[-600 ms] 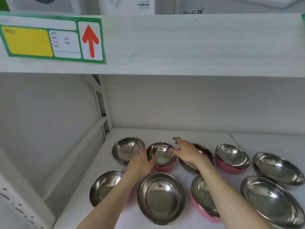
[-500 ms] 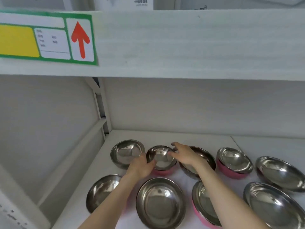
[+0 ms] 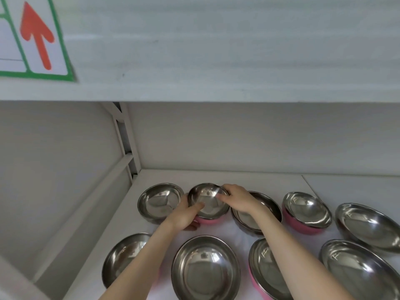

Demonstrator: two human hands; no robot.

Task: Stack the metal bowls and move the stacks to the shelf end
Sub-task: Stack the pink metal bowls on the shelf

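Now gripping pink-based bowl (image 3: 207, 203) in far row with left hand (image 3: 184, 216) at near-left rim, right hand (image 3: 237, 201) at right rim, fingers curled. Bare steel inside.

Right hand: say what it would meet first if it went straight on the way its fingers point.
The right hand points left and away, and grips the pink-based steel bowl, which the left hand also holds. Past it, probably the plain steel bowl; depth is unclear.
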